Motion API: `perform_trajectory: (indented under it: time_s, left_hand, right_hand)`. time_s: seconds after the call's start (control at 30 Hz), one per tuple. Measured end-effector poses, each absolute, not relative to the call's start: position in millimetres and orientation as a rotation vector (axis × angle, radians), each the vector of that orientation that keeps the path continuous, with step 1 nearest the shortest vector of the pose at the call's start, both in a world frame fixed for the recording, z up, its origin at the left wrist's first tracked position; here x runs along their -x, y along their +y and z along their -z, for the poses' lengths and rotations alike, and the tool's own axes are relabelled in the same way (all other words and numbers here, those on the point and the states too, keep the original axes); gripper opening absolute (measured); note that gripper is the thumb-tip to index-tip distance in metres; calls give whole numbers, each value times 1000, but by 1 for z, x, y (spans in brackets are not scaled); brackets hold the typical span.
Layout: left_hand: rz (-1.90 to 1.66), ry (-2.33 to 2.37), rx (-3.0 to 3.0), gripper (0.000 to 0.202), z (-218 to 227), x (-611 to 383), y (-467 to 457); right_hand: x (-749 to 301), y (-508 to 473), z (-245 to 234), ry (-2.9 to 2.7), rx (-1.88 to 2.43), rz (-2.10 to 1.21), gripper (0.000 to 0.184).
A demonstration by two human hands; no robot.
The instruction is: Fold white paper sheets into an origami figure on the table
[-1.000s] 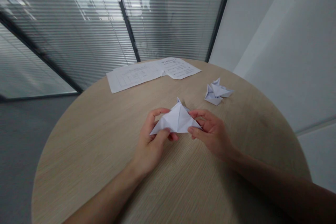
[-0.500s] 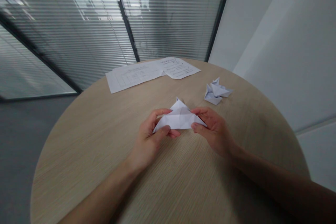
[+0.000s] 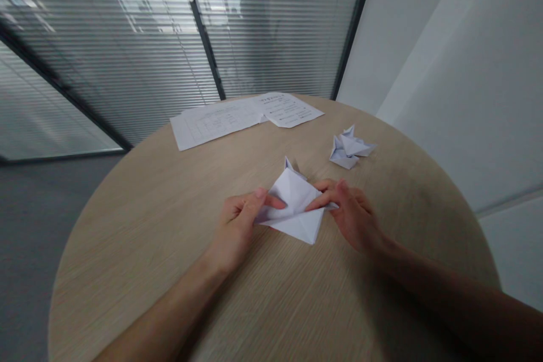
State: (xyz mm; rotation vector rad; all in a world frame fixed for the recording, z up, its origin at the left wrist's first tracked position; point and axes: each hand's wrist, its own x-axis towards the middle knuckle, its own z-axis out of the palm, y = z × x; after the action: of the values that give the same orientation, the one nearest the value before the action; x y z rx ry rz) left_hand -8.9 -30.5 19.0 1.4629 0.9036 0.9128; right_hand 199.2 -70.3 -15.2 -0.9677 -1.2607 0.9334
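Observation:
A piece of folded white paper [image 3: 292, 189] is between my hands, over the middle of the round table. Its near flap lies folded down toward me, and a pointed tip stands up at its far end. My left hand [image 3: 237, 223] pinches the left corner, with a finger lying on the upper face of the paper. At the right side, my right hand [image 3: 350, 212] grips the other corner, its index finger pressed along the crease and its thumb raised. Parts of the fingers beneath the paper are hidden.
Another folded paper shape [image 3: 350, 147] with several points rests to the right, beyond my right hand. Printed sheets [image 3: 224, 119] lie along the far edge of the wooden table [image 3: 139, 226]. Behind it are glass panels with blinds [image 3: 280, 39] and a white wall [image 3: 466, 96].
The near flap of the folded paper has opened down toward me, exposing a wider face. My fingers have moved onto the crease, and my right thumb has lifted off the front.

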Motion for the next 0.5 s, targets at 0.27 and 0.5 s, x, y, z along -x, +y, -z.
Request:
perform_trajectory:
  time_s: [0.27, 0.5]
  left_hand:
    - [-995, 973, -1524, 41, -20, 4, -35]
    - [-1125, 937, -1873, 33, -13, 7, -34]
  right_hand:
    - [-196, -74, 12, -1375, 1132, -857, 38]
    - [-194, -73, 18, -1372, 1053, -743, 34]
